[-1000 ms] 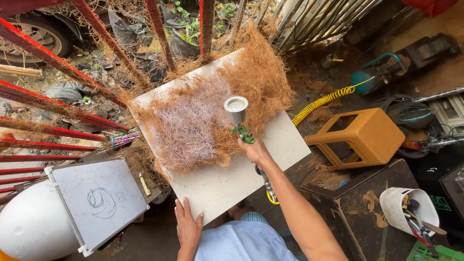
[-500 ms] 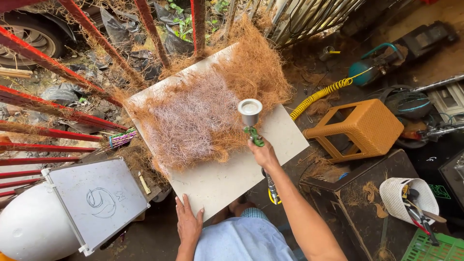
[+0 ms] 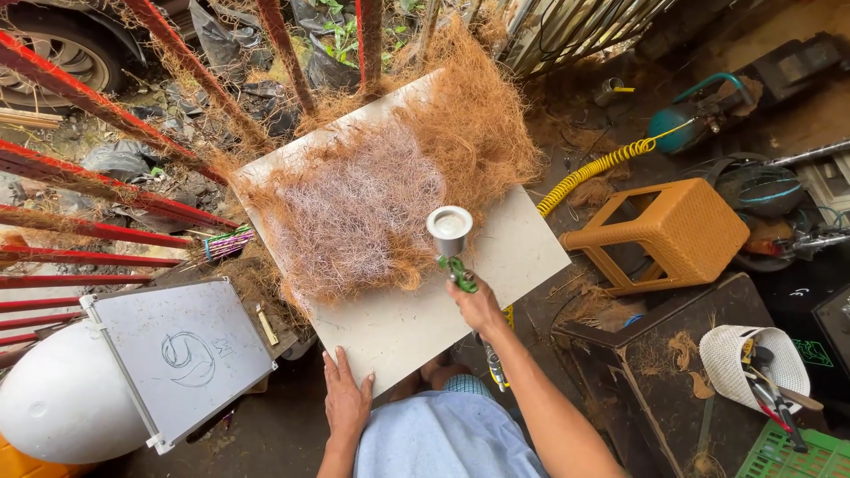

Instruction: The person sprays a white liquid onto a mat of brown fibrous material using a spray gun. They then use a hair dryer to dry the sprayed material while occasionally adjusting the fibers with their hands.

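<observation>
A pale square board (image 3: 513, 252) lies tilted in front of me, covered at its far half with brown coir fibre (image 3: 390, 186); the middle patch of fibre looks whitish. My right hand (image 3: 478, 308) grips a green spray gun (image 3: 456, 265) with a round metal cup (image 3: 450, 223) on top, held over the near edge of the fibre. My left hand (image 3: 347, 398) rests flat, fingers spread, on the board's near corner.
A yellow coiled hose (image 3: 602, 166) runs off right toward a teal tank (image 3: 673, 133). An orange stool (image 3: 664, 232) stands right of the board. Red metal bars (image 3: 115, 212) cross the left. A white framed panel (image 3: 181, 354) lies lower left; a white basket of tools (image 3: 753, 363) lower right.
My right hand has carried the spray gun a little to the right along the fibre's near edge. My left hand stays at the board's corner.
</observation>
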